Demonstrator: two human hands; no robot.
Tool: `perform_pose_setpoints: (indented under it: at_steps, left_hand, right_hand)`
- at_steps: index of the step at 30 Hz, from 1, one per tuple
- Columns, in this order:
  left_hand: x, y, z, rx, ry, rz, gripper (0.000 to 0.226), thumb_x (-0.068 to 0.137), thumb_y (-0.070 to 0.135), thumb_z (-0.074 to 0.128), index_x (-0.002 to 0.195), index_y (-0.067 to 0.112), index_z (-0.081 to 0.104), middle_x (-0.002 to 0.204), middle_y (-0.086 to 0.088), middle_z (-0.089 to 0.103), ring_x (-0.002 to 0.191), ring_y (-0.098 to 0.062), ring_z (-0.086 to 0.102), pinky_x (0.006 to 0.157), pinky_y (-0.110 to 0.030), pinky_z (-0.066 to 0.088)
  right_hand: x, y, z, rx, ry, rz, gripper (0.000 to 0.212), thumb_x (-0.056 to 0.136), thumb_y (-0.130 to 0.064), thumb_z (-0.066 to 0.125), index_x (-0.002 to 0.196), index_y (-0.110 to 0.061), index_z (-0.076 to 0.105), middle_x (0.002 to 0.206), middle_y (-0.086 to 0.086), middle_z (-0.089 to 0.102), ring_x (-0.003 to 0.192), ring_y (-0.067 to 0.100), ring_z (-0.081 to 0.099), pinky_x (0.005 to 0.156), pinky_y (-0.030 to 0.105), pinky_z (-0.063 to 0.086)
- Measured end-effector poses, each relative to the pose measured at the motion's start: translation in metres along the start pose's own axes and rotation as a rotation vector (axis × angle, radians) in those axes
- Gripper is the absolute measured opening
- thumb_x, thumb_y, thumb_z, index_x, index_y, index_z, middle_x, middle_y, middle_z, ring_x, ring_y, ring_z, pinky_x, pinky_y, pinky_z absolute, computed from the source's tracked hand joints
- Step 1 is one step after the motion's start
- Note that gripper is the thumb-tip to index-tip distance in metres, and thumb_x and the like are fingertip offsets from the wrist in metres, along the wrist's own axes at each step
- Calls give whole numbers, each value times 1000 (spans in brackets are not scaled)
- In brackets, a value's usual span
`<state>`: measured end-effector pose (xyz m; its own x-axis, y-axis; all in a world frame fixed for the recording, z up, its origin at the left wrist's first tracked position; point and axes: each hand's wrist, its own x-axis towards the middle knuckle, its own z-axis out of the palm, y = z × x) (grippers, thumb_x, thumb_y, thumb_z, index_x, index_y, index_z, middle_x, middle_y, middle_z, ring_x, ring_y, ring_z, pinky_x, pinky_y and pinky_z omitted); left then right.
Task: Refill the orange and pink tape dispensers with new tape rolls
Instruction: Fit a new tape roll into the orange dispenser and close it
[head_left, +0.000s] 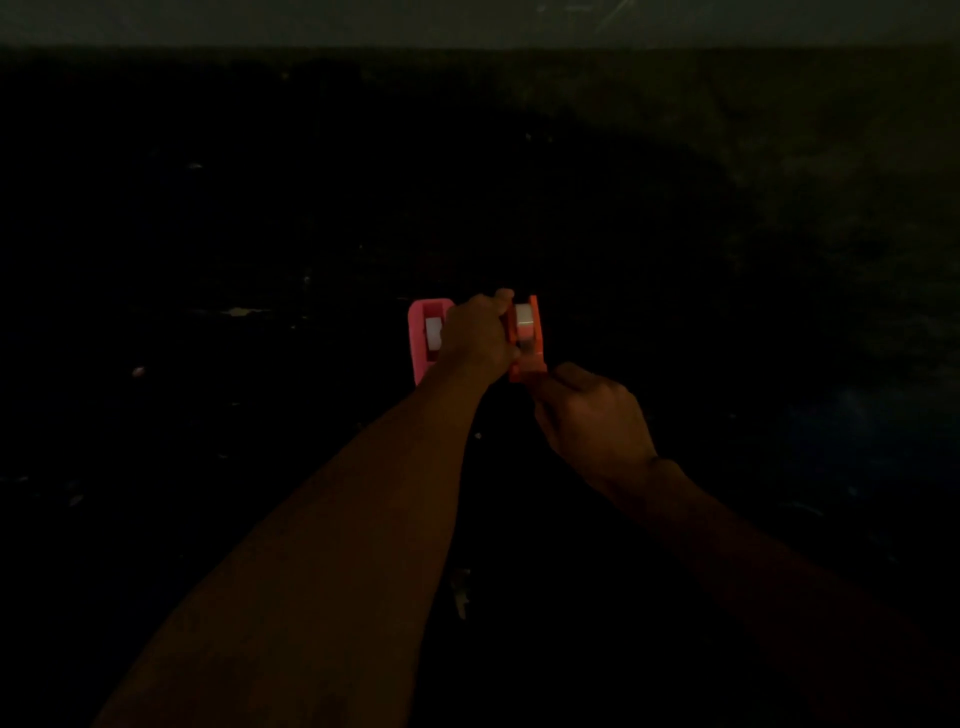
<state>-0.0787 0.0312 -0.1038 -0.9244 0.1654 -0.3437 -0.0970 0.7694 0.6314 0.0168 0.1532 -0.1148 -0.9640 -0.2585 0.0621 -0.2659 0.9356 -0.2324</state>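
The scene is very dark. An orange tape dispenser (530, 338) stands in the middle of a dark surface with a white tape roll (523, 322) seated in it. My left hand (475, 340) grips the dispenser's left side, thumb over its far end. My right hand (592, 410) is closed at the dispenser's near end, fingers pinched at the cutter; whether tape is between them is too dim to tell. Just to the left stands a pink tape dispenser (423, 338), also with a white roll (434, 332) inside, partly hidden by my left hand.
The dark work surface (260, 234) carries small pale scraps, such as one at the left (239, 312) and one near my arms (460, 592). A paler wall band (467, 21) runs along the far edge.
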Motion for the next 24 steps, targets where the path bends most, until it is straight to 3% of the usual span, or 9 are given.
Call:
perform_pose_setpoints:
  at_steps: [2,6,10,15,19,24]
  left_hand:
    - [0,0,0,-22,4,-9,79,82,6,70,150,18,30,149,-8,42,137,-26,41,115,-38,35]
    - [-1,1,-1,22,8,10,82,80,11,73,149,18,31,148,-9,44,136,-26,43,114,-36,35]
    - [-1,1,-2,34,-5,5,84,79,14,75,150,18,30,148,-11,43,135,-28,43,115,-38,34]
    - [-1,2,-2,28,-10,-1,82,80,9,73,150,19,30,148,-10,42,136,-27,42,116,-38,33]
    - [-2,1,-1,9,0,-9,79,83,11,71,149,20,30,148,-9,40,136,-26,42,115,-37,34]
    - [-2,1,-1,-4,-10,6,79,82,17,73,149,17,31,147,-12,40,135,-30,42,114,-42,35]
  right_hand:
    - [1,0,-1,-35,23,-5,42,82,-36,34,101,-19,67,87,6,64,67,29,65,48,33,50]
    - [4,-1,1,-166,17,36,12,69,-28,71,79,-23,72,70,0,64,50,23,63,37,21,39]
    - [2,-2,4,-199,75,66,24,78,-33,49,78,-23,71,71,-1,65,52,22,62,39,22,40]
    - [-4,-1,7,-85,70,66,33,82,-38,43,96,-23,69,87,1,67,66,26,67,47,28,50]
    - [0,3,3,36,155,143,13,80,-26,63,90,-16,65,87,7,63,68,30,65,51,31,49]
    - [6,5,0,178,187,126,24,82,-20,65,106,-13,65,97,12,63,79,34,64,62,38,55]
